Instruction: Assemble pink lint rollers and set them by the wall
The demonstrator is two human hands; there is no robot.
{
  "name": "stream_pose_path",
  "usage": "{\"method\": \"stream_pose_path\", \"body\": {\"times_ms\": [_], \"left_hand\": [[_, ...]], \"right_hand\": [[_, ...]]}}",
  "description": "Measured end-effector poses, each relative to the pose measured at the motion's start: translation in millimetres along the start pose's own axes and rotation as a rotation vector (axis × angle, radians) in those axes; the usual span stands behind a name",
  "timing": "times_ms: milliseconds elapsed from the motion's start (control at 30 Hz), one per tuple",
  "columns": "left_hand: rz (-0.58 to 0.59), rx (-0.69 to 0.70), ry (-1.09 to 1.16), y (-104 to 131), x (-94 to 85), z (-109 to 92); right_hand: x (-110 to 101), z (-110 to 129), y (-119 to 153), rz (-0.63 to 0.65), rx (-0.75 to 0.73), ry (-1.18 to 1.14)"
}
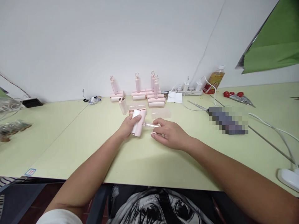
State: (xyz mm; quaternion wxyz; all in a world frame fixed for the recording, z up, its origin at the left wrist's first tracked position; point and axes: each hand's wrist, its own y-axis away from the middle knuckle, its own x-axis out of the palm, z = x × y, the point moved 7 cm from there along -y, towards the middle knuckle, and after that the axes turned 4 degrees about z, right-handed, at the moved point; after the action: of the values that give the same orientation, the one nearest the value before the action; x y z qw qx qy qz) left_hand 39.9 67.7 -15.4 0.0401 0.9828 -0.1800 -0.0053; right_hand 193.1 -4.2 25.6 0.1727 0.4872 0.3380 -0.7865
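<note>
My left hand (127,126) is closed around the head of a pink lint roller (138,127) with a white roll in it, thumb across the top. A clear rod (149,125) sticks out of the head to the right. The fingers of my right hand (171,134) are closed on that rod's outer end, partly hiding it. A small pale piece (153,133) shows at the right fingertips. Just behind stand a hollow pink tube (123,105) and clear pink covers (161,113) lying flat; another pink shell lies partly hidden behind the held head.
Several pink lint rollers (156,102) with heart-topped handles stand along the wall. To the right are a white power strip (191,92), a drink bottle (213,81), red-handled tools (239,96), a blurred-out object (229,120) and cables. Bagged parts (14,127) lie far left.
</note>
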Motion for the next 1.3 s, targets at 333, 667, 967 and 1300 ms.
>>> {"method": "stream_pose_path", "body": {"times_ms": [333,667,967,1300], "left_hand": [[-0.015,-0.034,-0.047,0.3,3.4,6.9],[0.004,-0.101,-0.097,6.0,10.4,6.4],[0.037,-0.11,-0.09,12.5,22.9,7.0],[-0.129,0.177,-0.611,11.6,13.4,-11.1]], "right_hand": [[6.3,1.2,2.0,0.038,0.05,0.015],[13.5,2.1,4.5,0.024,0.063,0.008],[14.3,5.0,5.2,-0.001,0.063,0.032],[14.5,-14.4,0.1,-0.015,0.087,-0.183]]}}
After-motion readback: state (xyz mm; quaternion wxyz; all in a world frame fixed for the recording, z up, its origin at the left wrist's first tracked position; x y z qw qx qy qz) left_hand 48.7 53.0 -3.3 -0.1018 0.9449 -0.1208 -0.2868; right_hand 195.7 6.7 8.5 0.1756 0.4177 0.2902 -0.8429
